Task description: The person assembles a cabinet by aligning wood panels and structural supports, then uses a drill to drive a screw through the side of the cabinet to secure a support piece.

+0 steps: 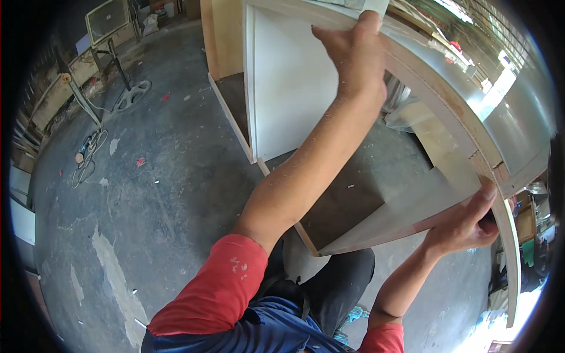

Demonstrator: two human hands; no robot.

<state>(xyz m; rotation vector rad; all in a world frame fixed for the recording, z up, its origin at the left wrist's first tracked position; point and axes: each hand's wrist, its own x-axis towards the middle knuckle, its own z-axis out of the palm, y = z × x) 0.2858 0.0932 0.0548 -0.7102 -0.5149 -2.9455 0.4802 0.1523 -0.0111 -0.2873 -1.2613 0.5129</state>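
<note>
A large wooden cabinet frame with a pale top panel (432, 44) and a white side panel (288, 82) stands in front of me. My left hand (360, 50) reaches up to its top front rail (438, 88). The thumb points left, and the other fingers bend over the rail's upper edge, partly hidden. Lower on the right, my right hand (462, 228) is closed around the rail near the joint with an upright. Its thumb presses on the wood and its fingers curl beneath. A low divider panel (406, 220) runs from this corner toward my knees.
On the grey concrete floor (182, 194) lie a corded power tool (85, 150), red scraps and white bits. A floodlight on a stand (109, 23) is at the far left. Clear plastic wrap (400, 115) shows behind the frame. Shelves and clutter line the right edge.
</note>
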